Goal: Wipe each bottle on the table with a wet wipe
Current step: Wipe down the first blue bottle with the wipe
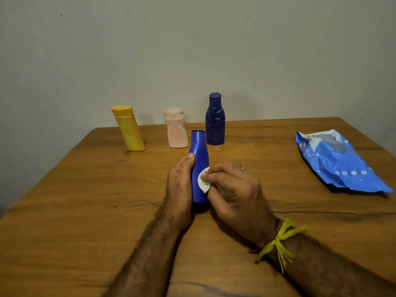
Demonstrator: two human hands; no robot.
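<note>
A bright blue bottle (199, 159) stands in the middle of the wooden table (85, 200). My left hand (179, 185) grips its left side, thumb up near the shoulder. My right hand (232, 187) pinches a small white wet wipe (203, 180) and presses it against the bottle's right side. Behind it stand three more bottles: a yellow one (129, 128) leaning to the left, a pale pink one (176, 127), and a dark blue one (215, 119) with pale smears.
A blue pack of wet wipes (338, 162) lies flat near the table's right edge. A plain wall rises right behind the table's far edge. A yellow thread is tied round my right wrist.
</note>
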